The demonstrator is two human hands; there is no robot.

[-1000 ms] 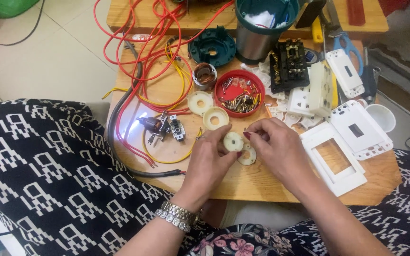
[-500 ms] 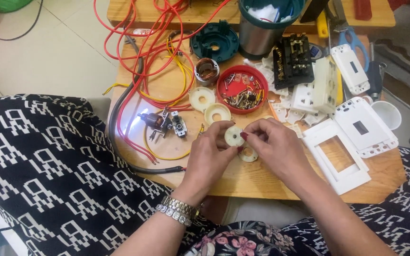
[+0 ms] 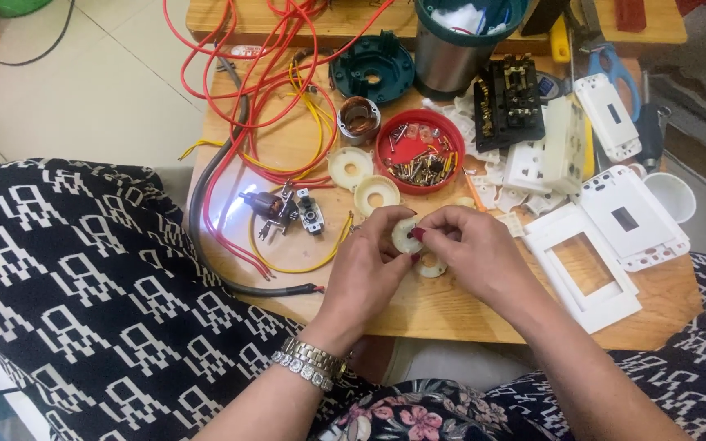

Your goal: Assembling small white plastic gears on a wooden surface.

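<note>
A low wooden counter (image 3: 467, 306) fills the middle of the view, its far edge and right side crowded and partly cut off by the frame. Black-and-white patterned cloth (image 3: 83, 286) covers the person's lap at near left and hides the counter's near-left corner. On the right lie white switch plates and frames (image 3: 594, 253), overlapping so that their edges are hard to separate. A steel cup (image 3: 459, 49) stands at the far side, its top cut off. Red wires (image 3: 263, 90) loop across the far left with yellow wire (image 3: 300, 265) beneath. A green round housing (image 3: 372, 69) sits left of the cup, and a red dish (image 3: 420, 151) of small metal screws lies in the centre; the pieces in it are too small to tell apart. Two cream discs (image 3: 361, 180) lie left of the dish.

The left hand (image 3: 365, 273) and right hand (image 3: 471, 249) meet just near of the dish. Their fingers are closed together on a small cream ring (image 3: 406, 237), which is held just above the counter and mostly covered by the fingertips. Whatever the right fingertips pinch against it cannot be made out. Another cream ring (image 3: 432, 267) lies on the counter just beneath, half hidden by the right hand.
</note>
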